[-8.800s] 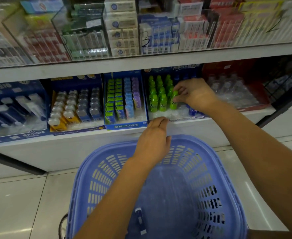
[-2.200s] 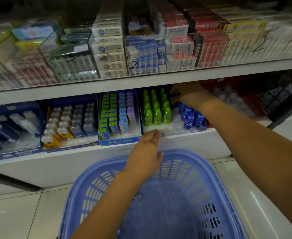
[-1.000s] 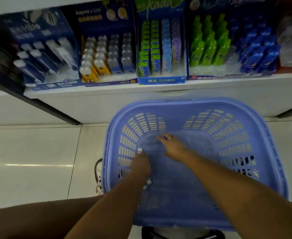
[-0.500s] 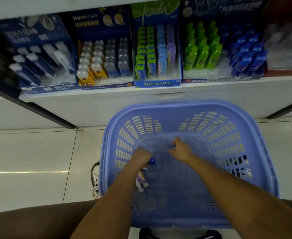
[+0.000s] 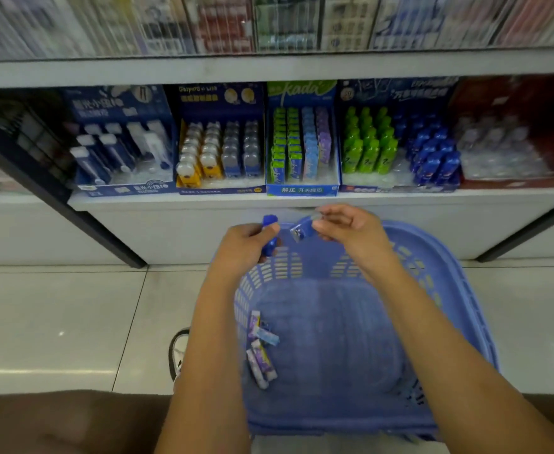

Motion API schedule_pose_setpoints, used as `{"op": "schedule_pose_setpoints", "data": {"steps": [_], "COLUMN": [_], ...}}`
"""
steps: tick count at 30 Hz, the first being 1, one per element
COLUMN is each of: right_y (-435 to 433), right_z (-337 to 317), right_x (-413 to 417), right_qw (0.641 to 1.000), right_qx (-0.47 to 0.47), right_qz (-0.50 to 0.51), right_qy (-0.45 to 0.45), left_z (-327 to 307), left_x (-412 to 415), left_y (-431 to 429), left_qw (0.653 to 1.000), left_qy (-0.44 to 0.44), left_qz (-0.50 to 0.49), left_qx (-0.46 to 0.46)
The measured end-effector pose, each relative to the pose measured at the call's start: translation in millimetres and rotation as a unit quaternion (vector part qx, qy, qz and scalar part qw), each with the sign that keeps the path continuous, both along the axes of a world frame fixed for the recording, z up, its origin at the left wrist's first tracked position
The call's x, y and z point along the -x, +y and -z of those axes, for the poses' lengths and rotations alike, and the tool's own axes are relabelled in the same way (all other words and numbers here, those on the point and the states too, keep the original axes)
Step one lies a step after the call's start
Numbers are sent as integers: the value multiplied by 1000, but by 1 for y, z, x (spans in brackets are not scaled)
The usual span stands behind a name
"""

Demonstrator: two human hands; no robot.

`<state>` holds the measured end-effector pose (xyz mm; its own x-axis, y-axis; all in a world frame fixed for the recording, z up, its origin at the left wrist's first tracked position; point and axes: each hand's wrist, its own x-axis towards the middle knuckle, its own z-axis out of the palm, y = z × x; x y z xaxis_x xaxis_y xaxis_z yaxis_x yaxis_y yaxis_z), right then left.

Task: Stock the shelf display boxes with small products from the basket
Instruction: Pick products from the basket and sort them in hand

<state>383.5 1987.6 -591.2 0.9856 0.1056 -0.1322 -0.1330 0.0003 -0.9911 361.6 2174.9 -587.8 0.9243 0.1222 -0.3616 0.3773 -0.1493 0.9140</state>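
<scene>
**Two blue bottles in hand, their rows up and to the right**

Head view: both hands are raised over the far rim of the basket [image 5: 449, 290], just below the front edge of the shelf [image 5: 170, 201]. The left grip [image 5: 242, 247] is curled round a small blue bottle [image 5: 270, 224], which stands roughly upright with its cap poking out above the thumb. The right grip [image 5: 351, 234] pinches a second blue bottle [image 5: 301, 229] by one end. This one lies tilted, its long axis running across towards the left hand. It is blurred, so which end is the cap cannot be told. The two bottles are close together but apart.

The matching stock, the blue rows [image 5: 432, 155], fills the right half of a display box [image 5: 396, 189] and sits just beside the green bottles [image 5: 367, 145]. From both hands that spot lies up, back and to the right. The right grip is the nearer one and has the straighter line in. The left would have to cross over the basket and past the right hand to reach it.

The right-hand bottle probably needs turning upright before it can stand among the others, which all stand cap up. A few small packets [image 5: 260, 352] lie on the basket floor near its left wall, so the stocking is likely not finished.
</scene>
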Motion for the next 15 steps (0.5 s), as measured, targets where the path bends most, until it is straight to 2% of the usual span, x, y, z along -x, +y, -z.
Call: {"op": "schedule_pose_setpoints", "data": {"steps": [3, 7, 12, 15], "right_y": [23, 61, 91, 97], "right_z": [-40, -66, -65, -56], "right_x": [-17, -48, -84, -92], "right_qw": [989, 933, 867, 849], "right_qx": [78, 252, 404, 437], "right_qz": [4, -14, -63, -78], "right_qy": [-126, -255, -286, -286], "left_z": [-24, -31, -23, -16], "left_x": [1, 5, 5, 1], "left_y": [20, 43, 60, 62], "left_qw": [996, 984, 975, 969], "left_qy": [-65, -88, -86, -87], "left_qz": [-62, -149, -191, -212], "left_qx": [20, 37, 79, 91]}}
